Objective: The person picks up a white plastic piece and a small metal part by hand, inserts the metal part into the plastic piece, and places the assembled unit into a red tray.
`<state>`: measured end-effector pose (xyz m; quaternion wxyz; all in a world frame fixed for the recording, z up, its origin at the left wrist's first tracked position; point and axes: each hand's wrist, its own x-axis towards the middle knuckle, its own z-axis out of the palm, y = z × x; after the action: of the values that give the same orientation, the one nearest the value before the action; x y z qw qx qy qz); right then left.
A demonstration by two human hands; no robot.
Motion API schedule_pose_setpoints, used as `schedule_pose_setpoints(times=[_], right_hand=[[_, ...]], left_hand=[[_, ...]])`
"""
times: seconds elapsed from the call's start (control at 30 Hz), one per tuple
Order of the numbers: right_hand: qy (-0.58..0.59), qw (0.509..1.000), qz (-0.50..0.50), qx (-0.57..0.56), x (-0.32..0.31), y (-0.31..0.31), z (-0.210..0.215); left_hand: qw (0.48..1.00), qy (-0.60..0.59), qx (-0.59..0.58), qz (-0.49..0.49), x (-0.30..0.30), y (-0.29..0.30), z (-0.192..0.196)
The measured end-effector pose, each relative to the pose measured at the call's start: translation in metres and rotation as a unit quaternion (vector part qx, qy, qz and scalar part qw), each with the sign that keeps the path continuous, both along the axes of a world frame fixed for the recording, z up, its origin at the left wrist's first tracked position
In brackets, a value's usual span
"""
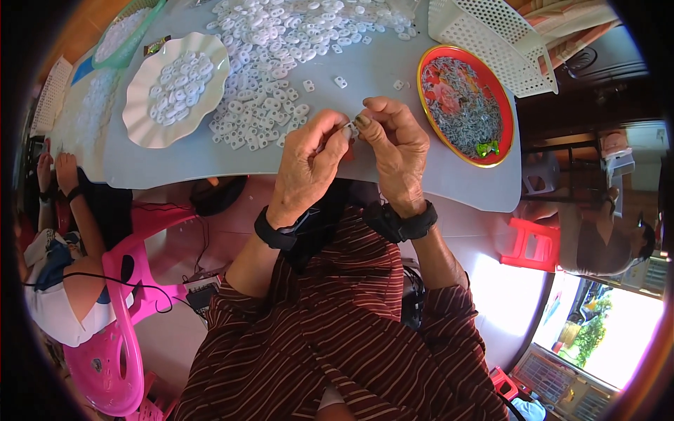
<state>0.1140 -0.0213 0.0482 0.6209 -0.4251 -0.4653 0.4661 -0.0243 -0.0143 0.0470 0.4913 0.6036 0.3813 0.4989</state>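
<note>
Above the table's near edge, my left hand [307,165] and my right hand [402,156] meet fingertip to fingertip. Thumb and fingers of the left are pinched on a small white plastic piece [349,128], mostly covered by the fingers. My right hand is also pinched closed at the same spot; what lies between its fingertips is too small to make out. Just left of my hands spreads a heap of white two-holed plastic pieces [256,116]. To the right stands a round red tray [507,119] with a gold rim, full of small grey metal-looking parts [463,105].
On the grey table [161,165], a scalloped cream plate [137,123] holds more white pieces. A white perforated basket [484,35] lies at the far right, a green basket [151,21] far left. Another person's hands [67,172] rest at the left, near a pink chair [119,351].
</note>
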Motion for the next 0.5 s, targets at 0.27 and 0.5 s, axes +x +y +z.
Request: schedule_pose_setpoints(times=[0.27,0.5], right_hand=[[-0.021,1.0,-0.009,0.02,-0.0008,-0.0013,-0.0016],[-0.01,1.0,0.006,0.012,0.0029,-0.0009,0.0001]], left_hand=[[0.999,0.005,0.034,0.014,0.0035,0.0024,-0.0026],[1.0,-0.017,0.015,-0.007,0.0015,0.0008,-0.002]])
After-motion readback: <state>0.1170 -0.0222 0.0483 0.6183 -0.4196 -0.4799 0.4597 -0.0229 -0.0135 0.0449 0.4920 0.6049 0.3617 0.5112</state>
